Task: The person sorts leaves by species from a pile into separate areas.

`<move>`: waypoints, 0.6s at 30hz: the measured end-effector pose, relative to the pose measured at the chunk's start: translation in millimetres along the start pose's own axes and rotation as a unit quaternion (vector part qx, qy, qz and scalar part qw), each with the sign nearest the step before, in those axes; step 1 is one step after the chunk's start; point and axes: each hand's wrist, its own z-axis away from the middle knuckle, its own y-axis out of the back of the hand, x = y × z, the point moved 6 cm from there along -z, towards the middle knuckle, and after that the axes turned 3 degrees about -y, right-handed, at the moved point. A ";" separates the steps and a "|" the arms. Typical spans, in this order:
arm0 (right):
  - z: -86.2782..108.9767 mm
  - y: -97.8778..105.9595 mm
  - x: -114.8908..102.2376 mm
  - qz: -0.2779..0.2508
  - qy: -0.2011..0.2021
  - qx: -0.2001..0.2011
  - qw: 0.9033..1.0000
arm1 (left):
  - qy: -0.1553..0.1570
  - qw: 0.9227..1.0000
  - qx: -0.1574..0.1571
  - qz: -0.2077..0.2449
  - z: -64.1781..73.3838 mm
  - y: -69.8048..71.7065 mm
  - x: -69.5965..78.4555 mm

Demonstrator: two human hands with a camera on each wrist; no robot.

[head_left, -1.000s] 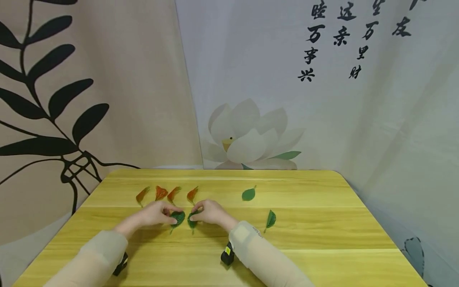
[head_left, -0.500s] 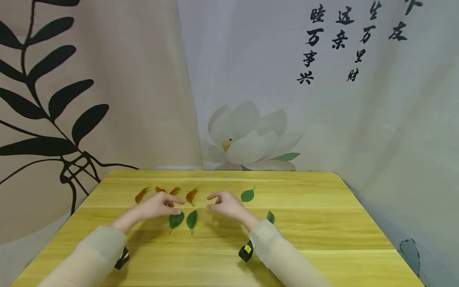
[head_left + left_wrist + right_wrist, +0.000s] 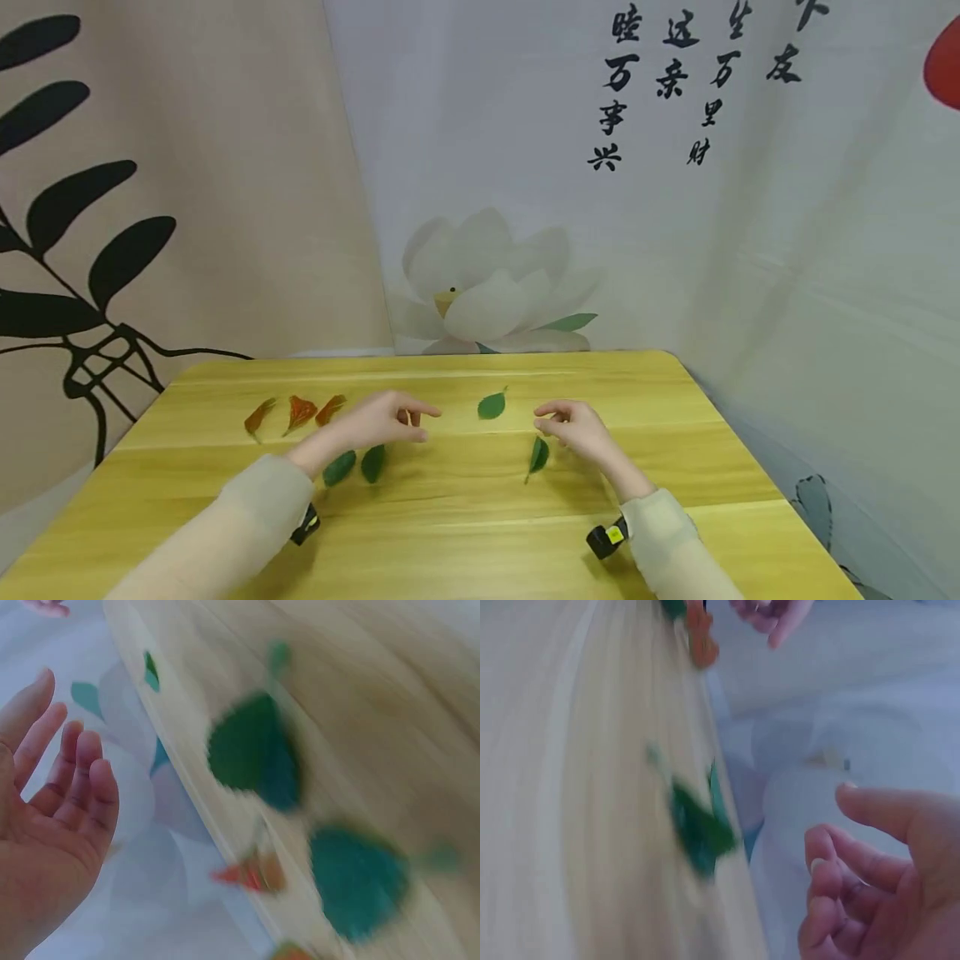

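Observation:
In the head view my left hand (image 3: 381, 421) is over the table with its fingers loosely extended and nothing in them. Close below its wrist lie two green leaves (image 3: 373, 463), side by side; they look large in the left wrist view. My right hand (image 3: 579, 429) is at the upper tip of another green leaf (image 3: 539, 456), thumb and forefinger apart. The right wrist view shows no object in that hand. One more green leaf (image 3: 491, 406) lies farther back, between the two hands.
Orange-red leaf-like pieces (image 3: 301, 412) lie in a row at the back left; the left hand and forearm cover part of that area. The wooden table (image 3: 465, 542) ends at a printed cloth backdrop (image 3: 487, 125). Each wrist carries a small black camera (image 3: 606, 537).
My right hand has let go of its green leaf beside the other one and moved right to another leaf. My left hand has left its leaf and moved right. The head view has turned right.

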 end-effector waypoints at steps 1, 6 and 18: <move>0.4 5.3 7.3 0.000 -0.008 0.004 1.000 | -0.004 1.000 0.003 -0.005 -6.3 -2.9 3.2; 1.9 13.8 36.6 -0.011 -0.030 -0.014 0.999 | -0.016 0.999 0.021 -0.018 -36.4 -18.8 11.7; 5.6 6.8 55.8 0.004 -0.024 -0.044 0.999 | -0.058 0.998 -0.008 -0.011 -89.2 -56.4 9.3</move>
